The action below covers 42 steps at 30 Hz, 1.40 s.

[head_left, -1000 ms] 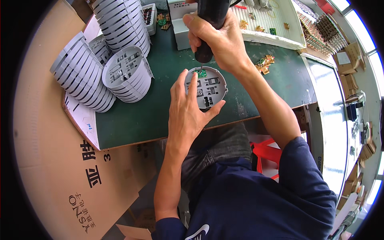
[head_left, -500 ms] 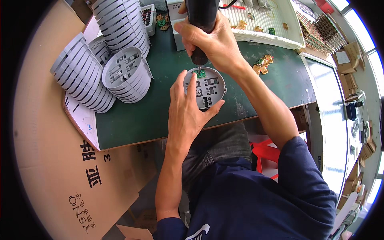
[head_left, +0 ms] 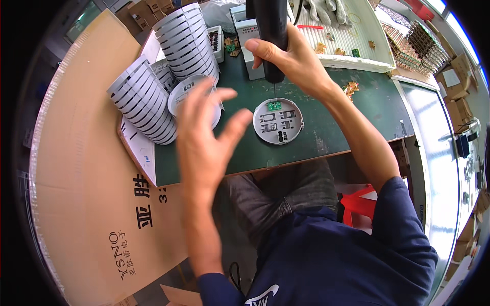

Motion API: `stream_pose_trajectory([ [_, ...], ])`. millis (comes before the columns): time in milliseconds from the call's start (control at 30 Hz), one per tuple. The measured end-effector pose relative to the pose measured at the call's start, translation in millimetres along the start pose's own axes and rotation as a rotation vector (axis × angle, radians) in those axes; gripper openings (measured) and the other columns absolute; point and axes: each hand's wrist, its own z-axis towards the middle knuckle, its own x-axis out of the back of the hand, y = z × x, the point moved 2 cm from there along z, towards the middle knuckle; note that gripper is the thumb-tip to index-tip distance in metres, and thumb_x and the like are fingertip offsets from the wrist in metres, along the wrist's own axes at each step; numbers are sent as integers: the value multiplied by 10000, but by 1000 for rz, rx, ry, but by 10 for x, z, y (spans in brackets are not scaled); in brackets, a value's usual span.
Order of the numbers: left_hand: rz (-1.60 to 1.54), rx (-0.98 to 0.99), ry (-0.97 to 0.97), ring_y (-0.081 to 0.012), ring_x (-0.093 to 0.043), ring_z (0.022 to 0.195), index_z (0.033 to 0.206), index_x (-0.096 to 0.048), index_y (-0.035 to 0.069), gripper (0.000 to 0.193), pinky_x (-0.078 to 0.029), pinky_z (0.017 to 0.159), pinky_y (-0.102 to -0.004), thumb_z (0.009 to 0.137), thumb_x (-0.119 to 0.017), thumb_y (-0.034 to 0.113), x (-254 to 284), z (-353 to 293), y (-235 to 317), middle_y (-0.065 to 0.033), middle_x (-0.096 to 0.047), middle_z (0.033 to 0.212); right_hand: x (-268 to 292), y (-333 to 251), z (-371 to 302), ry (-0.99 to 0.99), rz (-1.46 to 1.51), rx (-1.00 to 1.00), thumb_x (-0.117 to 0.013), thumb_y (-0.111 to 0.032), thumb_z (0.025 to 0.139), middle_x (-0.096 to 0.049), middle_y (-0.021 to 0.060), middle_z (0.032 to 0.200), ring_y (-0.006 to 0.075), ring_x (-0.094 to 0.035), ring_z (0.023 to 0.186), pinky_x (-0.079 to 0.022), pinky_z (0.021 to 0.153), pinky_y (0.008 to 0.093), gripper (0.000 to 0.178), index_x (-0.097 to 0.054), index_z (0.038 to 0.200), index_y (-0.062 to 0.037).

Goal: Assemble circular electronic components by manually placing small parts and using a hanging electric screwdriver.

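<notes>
My right hand (head_left: 291,53) is wrapped round a black electric screwdriver (head_left: 272,41), held upright. Its thin bit points down at the far rim of a round grey plastic housing (head_left: 265,134) lying on the bench; I cannot tell whether it touches. Inside the housing, a small green circuit board (head_left: 274,106) sits at the far side, with black parts in slots nearer me. My left hand (head_left: 204,132), blurred by motion, is off the housing with fingers apart and nothing in it. It hovers just before a short stack of grey housings (head_left: 185,94), partly hiding it.
Tall stacks of grey housings (head_left: 140,102) stand at the left on the green bench (head_left: 326,122). Behind are a white box (head_left: 248,38) and a white ribbed tray (head_left: 352,56) with gloves and small boards. Further small boards (head_left: 350,89) lie right of my right forearm. A big cardboard sheet (head_left: 87,168) fills the left.
My left hand has let go of the housing and moved left toward the stacks. The screwdriver has lifted slightly off the board. The whole view has shifted.
</notes>
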Motion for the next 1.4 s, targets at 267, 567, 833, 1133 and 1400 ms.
stream_pose_trajectory([
  [267, 431, 369, -899, -372, -647, 1172, 1207, -633, -15, 814, -510, 999, -433, 717, -865, 593, 363, 968, -859, -276, -666, 1250, -35, 307, -531, -270, -168, -44, -667, -180, 1014, -691, 121, 1243, 204, -675, 1103, -545, 939, 337, 401, -571, 1363, -7],
  [567, 262, 281, -722, -335, -645, 1106, 1187, -595, 6, 613, -492, 967, -406, 781, -841, 395, 353, 887, -649, -215, -665, 1199, 19, 485, -1484, -296, -886, 324, -770, -257, 886, -522, 161, 1476, 410, -430, 1438, -401, 1165, 533, 582, -559, 1407, -110],
  [833, -235, 141, -493, -298, -585, 1189, 1221, -557, 31, 600, -457, 1039, -412, 716, -819, 221, 657, 246, -313, -171, -592, 1301, 2081, 361, -2048, 868, -392, -183, -416, -348, 1122, -685, 118, 1025, 181, -693, 824, -572, 686, 324, 456, -556, 1384, -2],
  [1133, -532, 177, -440, -252, -608, 1205, 1349, -503, 9, 714, -474, 1048, -363, 741, -830, 188, -436, -38, -218, -181, -546, 1402, 4550, 830, -3628, 796, -1978, -920, -511, -397, 1063, -604, 256, 1385, 417, -688, 1093, -543, 942, 506, 494, -547, 1485, -143],
  [1400, -1492, 587, -398, -338, -687, 1122, 1478, -462, -23, 838, -556, 913, -399, 995, -462, 661, -827, -305, -306, -247, -602, 1376, 1418, 299, -1432, -205, -1048, 47, -724, -24, 907, -601, 65, 1220, 220, -616, 1102, -567, 810, 357, 493, -662, 1346, -238],
])
